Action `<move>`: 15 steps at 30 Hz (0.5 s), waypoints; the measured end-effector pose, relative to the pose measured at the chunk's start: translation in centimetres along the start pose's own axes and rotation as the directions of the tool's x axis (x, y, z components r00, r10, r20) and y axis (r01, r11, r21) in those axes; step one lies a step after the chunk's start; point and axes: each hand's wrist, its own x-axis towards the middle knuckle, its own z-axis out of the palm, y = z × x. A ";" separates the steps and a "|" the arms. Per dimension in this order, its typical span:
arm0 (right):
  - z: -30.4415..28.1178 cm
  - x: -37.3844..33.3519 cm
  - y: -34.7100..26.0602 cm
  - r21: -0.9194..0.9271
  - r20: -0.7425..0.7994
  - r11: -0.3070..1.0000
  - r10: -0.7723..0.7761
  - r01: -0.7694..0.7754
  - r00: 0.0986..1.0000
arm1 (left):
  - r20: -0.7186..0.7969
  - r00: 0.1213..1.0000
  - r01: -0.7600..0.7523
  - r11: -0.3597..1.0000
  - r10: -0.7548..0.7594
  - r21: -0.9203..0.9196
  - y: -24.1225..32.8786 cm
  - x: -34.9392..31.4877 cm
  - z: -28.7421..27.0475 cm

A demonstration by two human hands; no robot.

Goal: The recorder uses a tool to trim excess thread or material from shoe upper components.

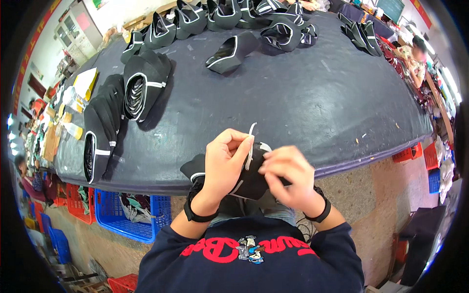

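Note:
At the table's near edge, a black fabric piece with white tape [254, 181], shaped like a shoe upper, lies under my two hands. My left hand [223, 158] pinches a thin white strip [252, 129] between thumb and index finger. The strip's upper end sticks up past the fingertips, and more of it hangs down against the black piece. Just right of it, my right hand [291, 177] has its fingers curled in by the piece's right side; it is slightly blurred, and whatever its fingertips hold is hidden. Another black part [194, 168] pokes out left of my left wrist.
Nested stacks of black uppers [146, 88] stand on the dark padded table [312, 102] at left, with more [190, 22] along the back. Bottles [73, 128] stand at the left edge. A blue basket [129, 217] sits under the near edge. Another person [414, 61] sits far right.

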 end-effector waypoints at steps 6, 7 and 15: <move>0.0 2.0 0.6 0.351 -0.008 0.874 0.361 -0.335 0.933 | 0.140 0.990 -0.025 0.997 0.013 0.079 0.8 -2.2 0.4; 0.0 2.0 0.7 0.456 0.044 0.804 0.409 -0.382 0.912 | 0.165 0.980 -0.128 0.987 0.111 0.100 0.7 -2.4 0.0; -0.8 2.1 -2.1 0.595 0.225 0.602 0.512 -0.533 0.829 | 0.423 0.757 -0.516 0.853 0.498 -0.079 0.7 -3.1 -2.7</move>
